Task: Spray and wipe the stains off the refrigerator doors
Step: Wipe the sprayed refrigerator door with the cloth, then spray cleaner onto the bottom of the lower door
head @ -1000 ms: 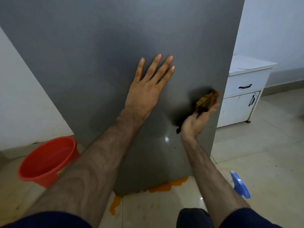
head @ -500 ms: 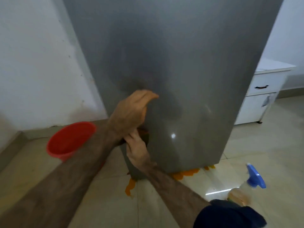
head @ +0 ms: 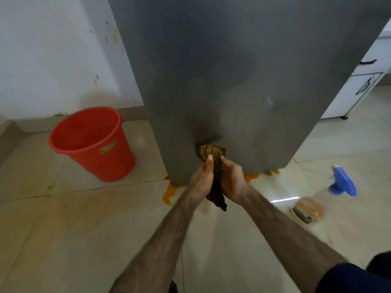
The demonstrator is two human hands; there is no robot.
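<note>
The grey refrigerator door (head: 243, 70) fills the upper middle of the view. Low in front of it, both my hands hold a dark, yellow-stained cloth (head: 212, 154). My left hand (head: 202, 177) grips the cloth from the left with its thumb up on the bunched top. My right hand (head: 232, 180) grips it from the right. The cloth's tail hangs down between my wrists. A spray bottle with a blue head (head: 342, 183) lies on the floor at the right.
A red bucket (head: 91, 142) stands on the tiled floor at the left, near the white wall. Orange spill marks (head: 169, 192) show on the floor under the refrigerator's bottom edge. A white cabinet (head: 359, 87) stands at the right.
My left hand left the door, where it lay flat, and came down to the cloth. Both hands now hold the cloth together, lower, near the door's bottom edge. The view swung left.
</note>
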